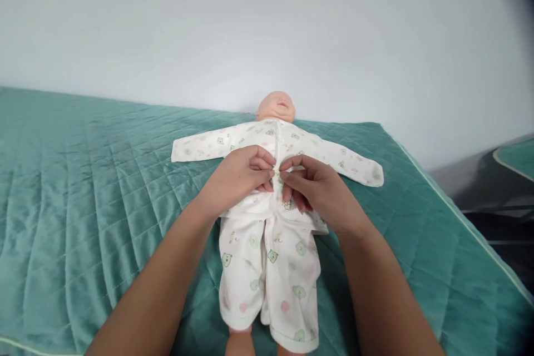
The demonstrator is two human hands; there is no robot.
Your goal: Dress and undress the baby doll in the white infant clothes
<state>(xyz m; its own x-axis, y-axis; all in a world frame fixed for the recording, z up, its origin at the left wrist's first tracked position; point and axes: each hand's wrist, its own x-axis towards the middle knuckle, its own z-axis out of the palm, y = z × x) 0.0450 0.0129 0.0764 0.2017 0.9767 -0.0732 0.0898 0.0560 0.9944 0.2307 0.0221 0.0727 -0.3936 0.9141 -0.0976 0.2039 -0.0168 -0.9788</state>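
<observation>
A baby doll (276, 107) lies on its back, its head toward the wall. It wears a white patterned long-sleeved top (250, 134) with both sleeves spread wide, and white trousers (292, 278) with green and pink prints. My left hand (246, 171) pinches the top's front edge at mid-chest, thumb against fingers. Just across the front seam, my right hand (317, 183) pinches the facing edge in the same way. The fingertips of both hands nearly meet at the seam. Whatever fastener lies between them is too small to make out.
Under the doll spreads a green quilted cover (104, 194) with a pale piped edge on the right. A plain light wall (208, 28) rises behind it. Part of another green surface (519, 158) shows at the far right, above dark items.
</observation>
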